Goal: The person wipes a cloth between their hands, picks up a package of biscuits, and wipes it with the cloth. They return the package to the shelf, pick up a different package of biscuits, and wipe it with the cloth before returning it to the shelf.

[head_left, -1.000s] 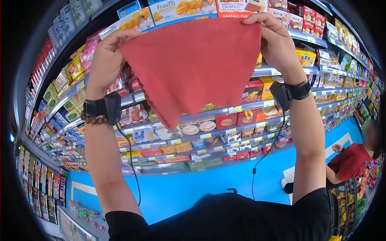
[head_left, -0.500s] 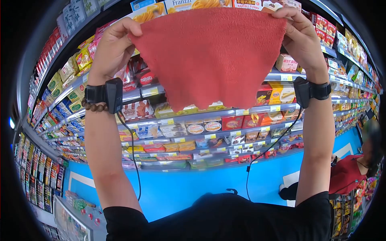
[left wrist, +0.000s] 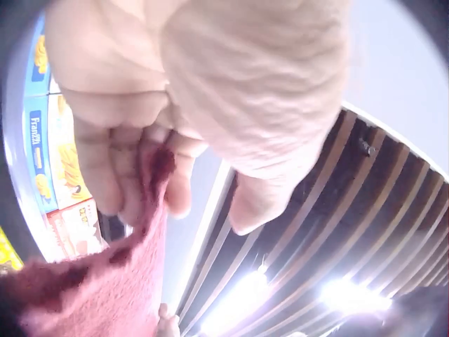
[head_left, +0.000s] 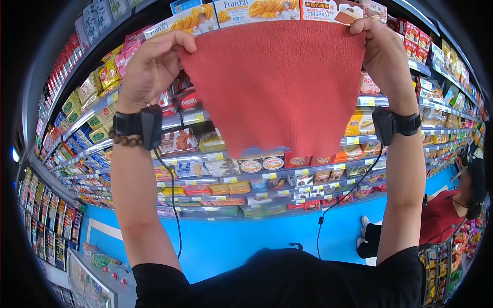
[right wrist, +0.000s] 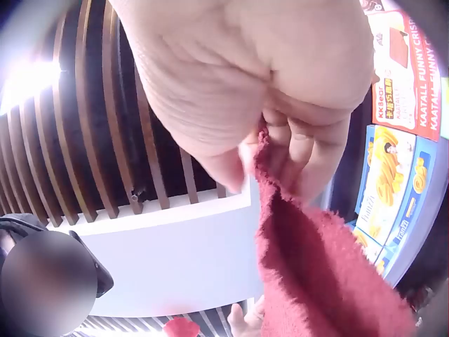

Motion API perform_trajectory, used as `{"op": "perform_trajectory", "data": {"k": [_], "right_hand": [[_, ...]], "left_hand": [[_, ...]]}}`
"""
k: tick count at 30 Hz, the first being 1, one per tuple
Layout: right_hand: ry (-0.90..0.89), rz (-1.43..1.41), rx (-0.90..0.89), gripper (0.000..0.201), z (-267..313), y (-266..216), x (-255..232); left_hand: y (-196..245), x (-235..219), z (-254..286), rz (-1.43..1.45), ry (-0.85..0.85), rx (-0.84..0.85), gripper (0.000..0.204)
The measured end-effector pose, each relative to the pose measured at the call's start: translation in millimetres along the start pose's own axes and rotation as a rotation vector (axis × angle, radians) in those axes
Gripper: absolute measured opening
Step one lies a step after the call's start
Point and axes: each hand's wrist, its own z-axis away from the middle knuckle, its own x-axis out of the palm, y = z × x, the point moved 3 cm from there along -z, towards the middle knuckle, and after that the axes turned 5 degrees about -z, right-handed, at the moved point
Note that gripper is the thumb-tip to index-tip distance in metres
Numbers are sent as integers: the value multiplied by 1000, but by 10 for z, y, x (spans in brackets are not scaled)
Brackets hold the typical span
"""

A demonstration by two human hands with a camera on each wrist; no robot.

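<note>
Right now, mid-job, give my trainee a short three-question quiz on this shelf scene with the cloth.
1. True or false: both hands pinch the top corners of the red terry cloth.
2. Which hangs free: A) its lower edge, B) its top edge?
3. What stands behind it?

Key:
1. True: left hand and right hand each grip a corner.
2. A.
3. Shop shelves stocked with snack packets.
</note>
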Motion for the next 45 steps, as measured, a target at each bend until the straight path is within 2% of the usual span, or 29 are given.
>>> {"op": "perform_trajectory", "data": {"k": [1, 2, 4, 5, 6, 9, 10, 13, 15, 17, 19, 21, 24, 25, 27, 28, 31, 33, 34, 37, 39, 40, 45], "right_hand": [[80, 64, -6, 12, 9, 45, 21], [25, 211, -48, 17, -7, 60, 12], [110, 175, -74, 21, 0, 105, 163], [153, 158, -87, 23, 5, 123, 208], [113, 143, -83, 28, -4, 162, 143], [157, 273, -52, 31, 18, 242, 68], [181, 294, -43, 24, 25, 316, 24], [234, 233, 120, 14, 213, 517, 76], [276, 145, 220, 7, 439, 836, 101], [386, 39, 363, 6, 782, 1138, 173], [453, -62, 471, 6, 1208, 1485, 235], [511, -160, 590, 7, 1759, 1734, 422], [537, -62, 706, 6, 2185, 1850, 737], [522, -98, 690, 6, 2267, 1831, 876], [557, -172, 789, 6, 2476, 1810, 1109], [523, -197, 749, 8, 2543, 1811, 1206], [414, -229, 665, 17, 2773, 1817, 1373], [315, -196, 650, 26, 2918, 1838, 1409], [274, -316, 658, 31, 2896, 1737, 1426], [241, -171, 648, 31, 2922, 1576, 1404], [114, 115, 621, 26, 2886, 1462, 1319], [52, 258, 605, 23, 2876, 1426, 1294], [5, 586, 361, 13, 2722, 1350, 1249]], "left_hand": [[-26, 7, -5, 40, 36, 9, 7], [-86, -47, -10, -123, 64, 8, 9], [-192, -148, -42, -446, 117, 7, 13], [-197, -126, -40, -431, 132, 22, 14], [-194, -54, -27, -417, 148, 39, 15], [-207, 70, -12, -397, 198, 48, 15], [-249, 95, 1, -391, 213, 40, 14], [-431, 200, 89, -441, 232, -104, 15], [-717, 322, 218, -463, 241, -186, 15], [-1166, 480, 425, -462, 272, -185, 16], [-1511, 710, 694, -424, 284, -309, 19], [-2194, 999, 1136, -317, 349, -375, 20], [-2272, 1463, 1364, -315, 361, -514, 26], [-2374, 1616, 1447, -229, 390, -511, 30], [-2614, 1899, 1622, -59, 450, -507, 38], [-2629, 2037, 1696, 23, 413, -583, 45], [-2568, 2369, 1798, 143, 440, -657, 42], [-2620, 2479, 1879, 164, 410, -652, 37], [-2646, 2516, 1914, 170, 407, -640, 38], [-2672, 2554, 1972, 226, 383, -666, 31], [-2589, 2559, 1943, 281, 346, -733, 26], [-2557, 2567, 1932, 293, 324, -720, 25], [-2488, 2626, 1889, 354, 248, -601, 30]]}}
